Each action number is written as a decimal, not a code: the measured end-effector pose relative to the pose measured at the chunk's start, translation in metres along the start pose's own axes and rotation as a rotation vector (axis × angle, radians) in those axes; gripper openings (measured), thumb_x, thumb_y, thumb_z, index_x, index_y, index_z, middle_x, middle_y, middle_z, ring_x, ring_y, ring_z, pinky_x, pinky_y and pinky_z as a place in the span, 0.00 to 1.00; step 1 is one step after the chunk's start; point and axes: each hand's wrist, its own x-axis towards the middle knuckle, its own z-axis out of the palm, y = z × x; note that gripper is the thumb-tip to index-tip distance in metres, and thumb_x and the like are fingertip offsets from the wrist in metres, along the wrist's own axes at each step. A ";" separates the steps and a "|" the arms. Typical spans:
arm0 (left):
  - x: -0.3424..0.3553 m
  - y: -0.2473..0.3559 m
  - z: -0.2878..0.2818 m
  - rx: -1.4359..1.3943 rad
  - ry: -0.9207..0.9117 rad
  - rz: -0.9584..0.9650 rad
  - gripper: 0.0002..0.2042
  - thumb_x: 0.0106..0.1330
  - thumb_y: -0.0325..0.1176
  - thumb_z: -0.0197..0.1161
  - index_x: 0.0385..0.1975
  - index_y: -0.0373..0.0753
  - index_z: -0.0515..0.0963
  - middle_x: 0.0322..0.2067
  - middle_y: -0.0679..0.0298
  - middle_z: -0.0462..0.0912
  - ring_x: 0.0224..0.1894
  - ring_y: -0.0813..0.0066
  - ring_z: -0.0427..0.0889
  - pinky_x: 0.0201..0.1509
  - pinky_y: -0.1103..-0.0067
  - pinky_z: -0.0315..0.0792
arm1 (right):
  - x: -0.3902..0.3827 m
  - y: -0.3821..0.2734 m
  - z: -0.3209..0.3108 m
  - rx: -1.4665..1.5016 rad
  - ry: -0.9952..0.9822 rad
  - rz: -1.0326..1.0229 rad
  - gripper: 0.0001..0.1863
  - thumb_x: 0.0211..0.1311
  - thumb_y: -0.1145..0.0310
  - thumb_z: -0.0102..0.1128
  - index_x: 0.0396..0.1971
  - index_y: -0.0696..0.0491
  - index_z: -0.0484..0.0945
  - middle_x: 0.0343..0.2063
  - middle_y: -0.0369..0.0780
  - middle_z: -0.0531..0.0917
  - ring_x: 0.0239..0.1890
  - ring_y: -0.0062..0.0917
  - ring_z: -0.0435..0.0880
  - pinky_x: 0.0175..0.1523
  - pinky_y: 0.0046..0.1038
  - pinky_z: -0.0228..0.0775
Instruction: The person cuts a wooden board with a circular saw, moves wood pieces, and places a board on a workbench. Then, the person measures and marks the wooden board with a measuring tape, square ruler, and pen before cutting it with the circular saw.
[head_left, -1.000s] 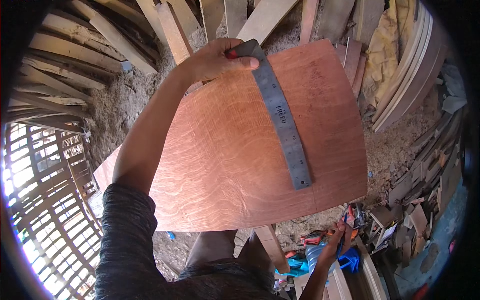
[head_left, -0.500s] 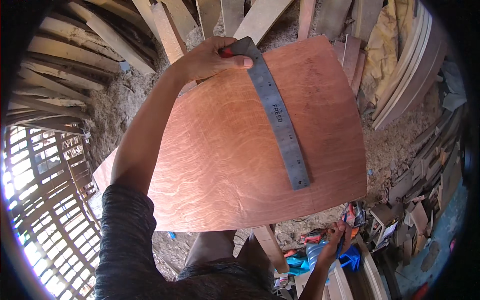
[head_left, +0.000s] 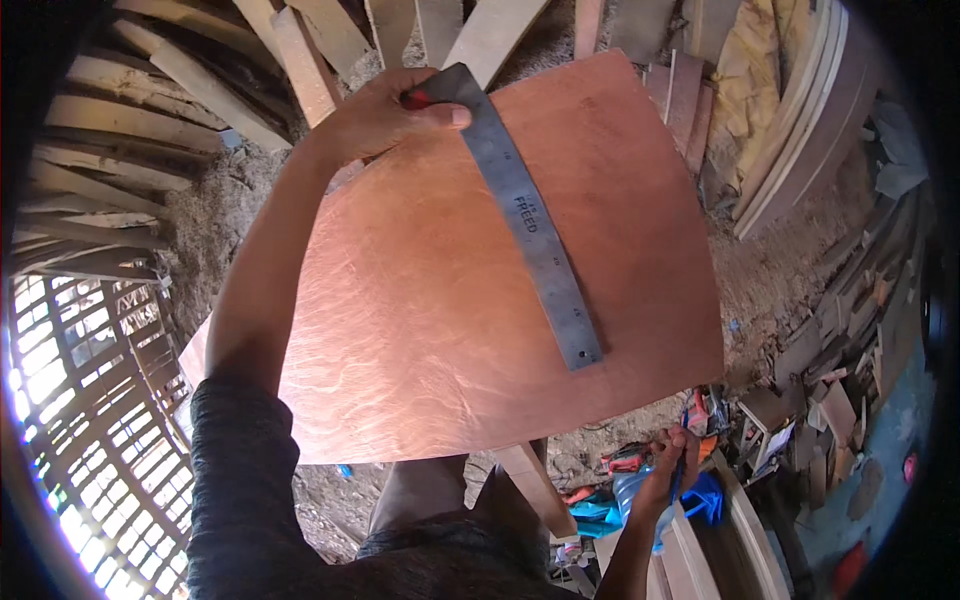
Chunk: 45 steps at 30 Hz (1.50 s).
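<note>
A: Start at the left. What is the left hand (head_left: 385, 110) doing?

B: It lies at the far edge of the reddish plywood sheet (head_left: 440, 330), fingers (head_left: 440, 116) pressed flat on the top end of the grey steel ruler (head_left: 525, 215), pinning it against the board. Compared with a second ago, that hand has hardly shifted; the thumb side sits a little closer over the ruler's corner, nothing more.

A: And the ruler itself?

B: It runs diagonally from the far edge, under the hand, down toward the right side of the sheet. Its angle matches the earlier views, so I judge it is being held in place for marking or checking a line, not repositioned.

A: Where is the sheet resting?

B: It lies above the person's knees, seemingly on a wooden strut (head_left: 535, 485) that shows beneath its near edge. Sawdust-covered ground and stacked planks (head_left: 300, 55) surround it.

A: Further right, the other hand?

B: The right hand (head_left: 665, 470) is low, off the sheet's near right corner, fingers curled around something thin and dark, perhaps a pencil; I cannot tell for certain. It is in much the same spot as before, by the blue item (head_left: 700, 500) among the clutter. So the marking stroke, to my mind, has not begun.
</note>
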 end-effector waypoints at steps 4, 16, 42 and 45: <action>-0.004 0.002 -0.002 -0.021 0.008 0.001 0.32 0.58 0.57 0.78 0.55 0.39 0.83 0.36 0.69 0.87 0.39 0.82 0.82 0.45 0.80 0.76 | 0.001 -0.004 0.002 -0.003 0.028 0.005 0.23 0.77 0.50 0.56 0.45 0.59 0.81 0.41 0.40 0.80 0.43 0.26 0.81 0.45 0.28 0.76; 0.001 -0.003 -0.004 -0.011 -0.038 -0.022 0.37 0.54 0.61 0.79 0.57 0.39 0.83 0.42 0.66 0.88 0.46 0.76 0.84 0.54 0.77 0.76 | 0.002 -0.003 -0.002 -0.034 0.054 -0.014 0.26 0.76 0.47 0.55 0.45 0.59 0.81 0.41 0.41 0.80 0.42 0.28 0.82 0.43 0.28 0.77; -0.009 0.014 0.002 0.008 0.050 0.048 0.29 0.56 0.57 0.80 0.51 0.43 0.87 0.37 0.71 0.88 0.41 0.81 0.83 0.51 0.78 0.75 | -0.001 0.015 -0.007 0.004 0.017 0.019 0.21 0.77 0.52 0.56 0.45 0.59 0.81 0.43 0.41 0.82 0.43 0.29 0.83 0.49 0.33 0.77; -0.009 0.014 -0.002 0.034 0.032 0.028 0.30 0.56 0.58 0.80 0.52 0.42 0.86 0.37 0.70 0.88 0.42 0.81 0.83 0.51 0.78 0.75 | 0.000 0.012 -0.006 0.034 0.025 0.049 0.21 0.77 0.52 0.56 0.44 0.59 0.81 0.43 0.41 0.82 0.43 0.29 0.83 0.48 0.32 0.77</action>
